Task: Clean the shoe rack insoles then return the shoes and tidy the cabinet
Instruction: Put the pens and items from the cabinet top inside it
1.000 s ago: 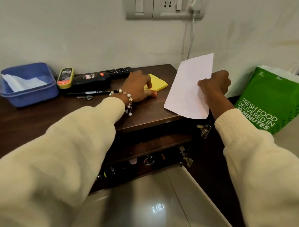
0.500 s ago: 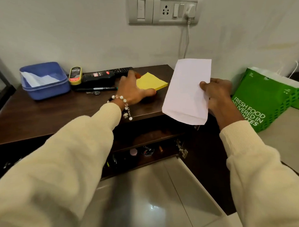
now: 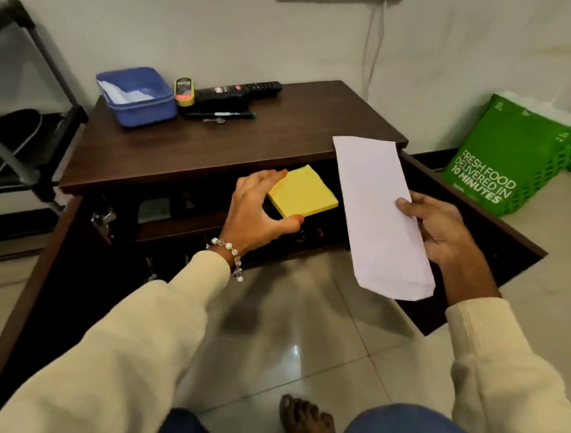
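A dark wooden cabinet stands against the wall with both doors swung open. My left hand grips a yellow sticky-note pad in front of the cabinet's open upper shelf. My right hand holds a long white paper envelope upright, just right of the pad. Inside, the shelves are dark; small items on the lower shelf are hard to make out.
On the cabinet top sit a blue tub with papers, a yellow-black device, a black case, a remote, a pen and a key. A green delivery bag stands right; a shoe rack left.
My left hand has lifted the yellow pad off the cabinet top and lowered it in front of the open shelf. My right hand brought the envelope down too. My view pulled back.
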`<move>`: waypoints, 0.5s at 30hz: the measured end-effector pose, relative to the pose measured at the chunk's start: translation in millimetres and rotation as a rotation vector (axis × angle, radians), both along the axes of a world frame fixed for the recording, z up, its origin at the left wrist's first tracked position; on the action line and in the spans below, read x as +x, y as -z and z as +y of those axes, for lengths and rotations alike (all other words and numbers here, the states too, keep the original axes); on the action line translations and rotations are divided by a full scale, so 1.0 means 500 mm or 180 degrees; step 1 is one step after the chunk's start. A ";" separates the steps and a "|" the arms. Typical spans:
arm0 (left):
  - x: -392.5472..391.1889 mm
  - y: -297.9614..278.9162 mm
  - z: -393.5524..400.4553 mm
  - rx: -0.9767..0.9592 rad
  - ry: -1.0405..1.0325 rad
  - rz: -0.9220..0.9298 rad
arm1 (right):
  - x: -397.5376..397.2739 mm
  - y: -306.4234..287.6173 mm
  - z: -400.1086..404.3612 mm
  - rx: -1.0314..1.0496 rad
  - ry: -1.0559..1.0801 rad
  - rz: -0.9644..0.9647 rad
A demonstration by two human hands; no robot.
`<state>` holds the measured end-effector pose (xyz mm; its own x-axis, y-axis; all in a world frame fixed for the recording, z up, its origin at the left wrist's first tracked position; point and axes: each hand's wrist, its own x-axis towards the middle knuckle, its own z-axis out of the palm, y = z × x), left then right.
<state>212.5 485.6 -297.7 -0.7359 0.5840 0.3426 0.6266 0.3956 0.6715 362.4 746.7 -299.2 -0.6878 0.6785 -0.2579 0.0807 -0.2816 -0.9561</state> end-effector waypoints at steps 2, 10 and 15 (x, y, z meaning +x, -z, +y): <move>0.008 0.042 -0.012 -0.0197 -0.0036 -0.0054 | 0.023 0.026 -0.015 -0.0012 -0.0164 -0.0073; -0.019 0.148 -0.002 -0.0258 -0.0946 -0.0497 | -0.007 0.097 -0.038 0.0234 -0.0481 -0.0897; -0.090 0.163 0.037 -0.0398 -0.0945 -0.0494 | -0.143 0.084 -0.006 0.0956 -0.0652 -0.0834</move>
